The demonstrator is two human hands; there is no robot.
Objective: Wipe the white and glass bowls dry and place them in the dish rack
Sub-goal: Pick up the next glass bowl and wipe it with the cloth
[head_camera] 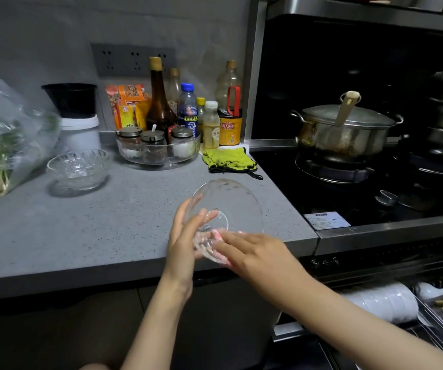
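ITEM 1 – glass bowl [237,206]: clear, smooth-walled, round foot ring, faint droplets/glints on wall; counter shows straight thru it. Loc: held in the air over front edge of grey counter [81,236], just left of hob [348,198]. Tipped on its side: foot ring faces viewer at approx 7 o'clock, mouth opens away toward approx 1 o'clock. Rim reads as an oval, long axis near 12–6.

ITEM 2 – L hand [184,236]: at bowl's 8 o'clock, wrapped on outer wall, fingers across foot ring, thumb up by rim; grips it.

ITEM 3 – R hand [255,252]: at bowl's 5 o'clock, fingers straight, tips pressed to lower wall, seen pink thru glass; not curled.

ITEM 4 – cut-glass bowl [79,169]: faceted, upright on counter, 10 o'clock from item 1, well apart.

ITEM 5 – white bowls [383,303]: stacked on edge in dish rack [425,336], 4 o'clock, below hob.

MISC: green cloth [228,160] crumpled at counter's back corner, 12 o'clock from item 1; bottles [188,108] and jar tray [159,153] at back wall; plastic bag [4,134] w/ greens far left; lidded pot [345,129] on hob burner
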